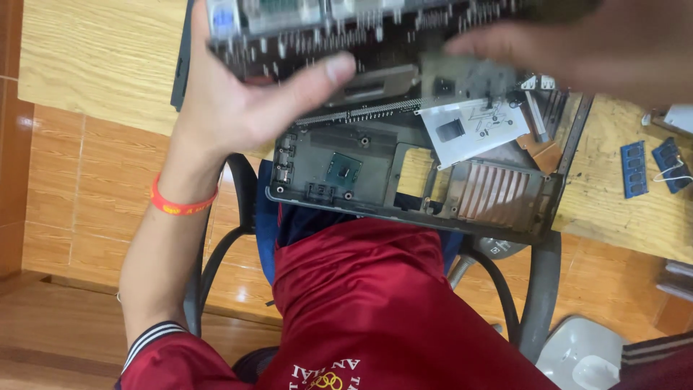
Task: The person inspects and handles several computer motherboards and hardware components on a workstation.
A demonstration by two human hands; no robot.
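Two blue memory sticks [634, 168] on wooden table [101, 50] — tiled floor [94, 195].

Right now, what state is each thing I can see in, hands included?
Left hand: gripping the circuit board's left edge.
Circuit board: lifted, tilted above the chassis.
Right hand: blurred, over the board; grip unclear.
Laptop chassis: opened, lying on the wooden table.
Memory modules: loose on the table.
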